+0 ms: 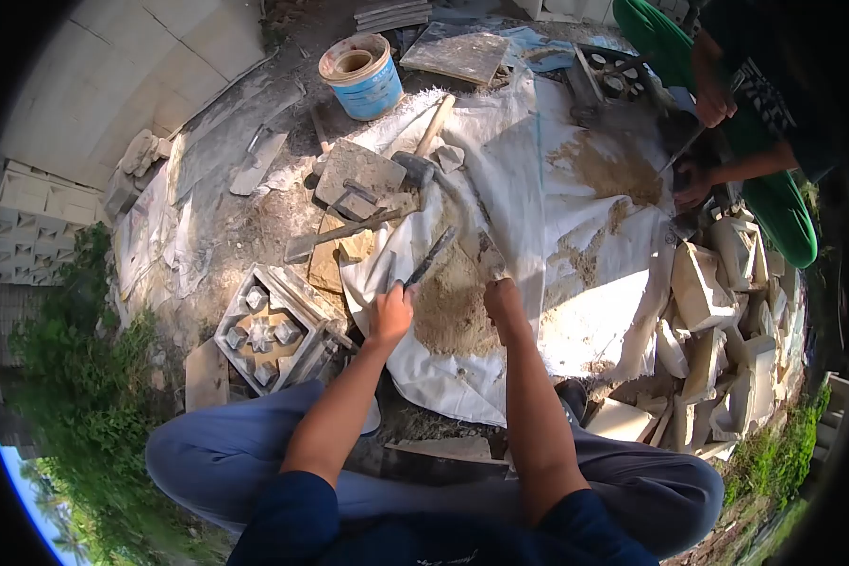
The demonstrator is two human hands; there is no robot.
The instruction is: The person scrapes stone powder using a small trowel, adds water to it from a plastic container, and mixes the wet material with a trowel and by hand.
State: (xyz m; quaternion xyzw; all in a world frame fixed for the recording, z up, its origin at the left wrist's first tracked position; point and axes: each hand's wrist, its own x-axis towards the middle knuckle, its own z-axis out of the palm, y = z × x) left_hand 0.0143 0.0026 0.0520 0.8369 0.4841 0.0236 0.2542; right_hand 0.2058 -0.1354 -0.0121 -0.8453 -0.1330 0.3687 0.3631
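While bright sun and shade fall across the outdoor ground, a creased white sheet (514, 174) lies over much of it, with a pale wall (141, 85) and green plants (90, 358) at the left side. On the sheet, a heap of sandy powder (457, 311) sits between and just beyond the two hands. The left hand (391, 314) has its grip closed around a dark narrow tool (431, 253), which slants up over the powder. The right hand (503, 304) is closed around a flat tool (489, 253), its blade pointing away beside the heap.

Near the left knee, an angular mould (262, 330) holds raised star-like and faceted shapes with tan material around them. Farther off stands a blue bucket (368, 90) with a smaller round container (353, 63) inside; what that one holds I cannot tell. A mallet (429, 146) rests by a rough slab (358, 176). At the right, broken pale blocks (717, 321) are piled, and another person (759, 113) holds a thin tool (684, 146) near a second mould (618, 74) containing round white pieces.
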